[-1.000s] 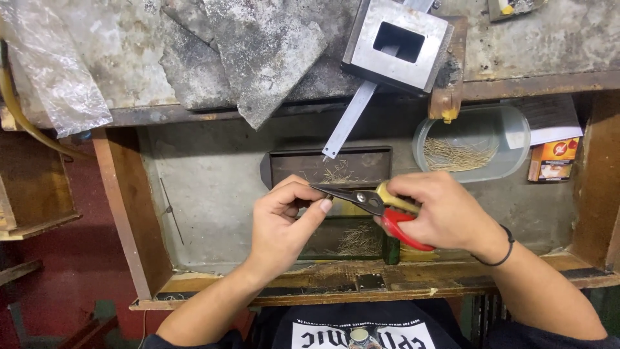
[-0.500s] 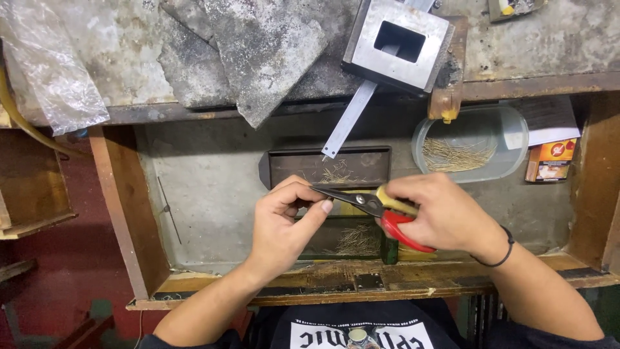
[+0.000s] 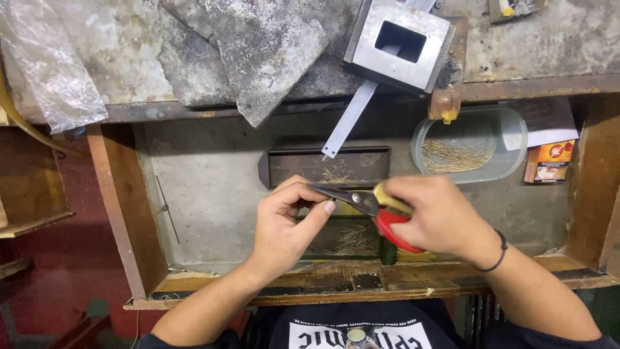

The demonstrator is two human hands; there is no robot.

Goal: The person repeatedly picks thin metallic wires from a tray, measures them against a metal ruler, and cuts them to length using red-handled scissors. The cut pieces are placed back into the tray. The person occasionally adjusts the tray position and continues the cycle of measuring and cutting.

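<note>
Over the sunken grey tray point(image 3: 213, 213) we see our right hand point(image 3: 445, 216) clamped round the red and yellow handles of a pair of snips point(image 3: 365, 200), blades pointing left. Our left hand point(image 3: 284, 223) has thumb and fingers pinched together at the blade tips; whatever they pinch is too small to tell. Far right, a clear oval tub point(image 3: 468, 145) holds thin wire pieces.

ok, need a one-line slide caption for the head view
Right hand holds red-handled snips to a small piece pinched in the left hand, over a workbench drawer with a dark tray.
</note>
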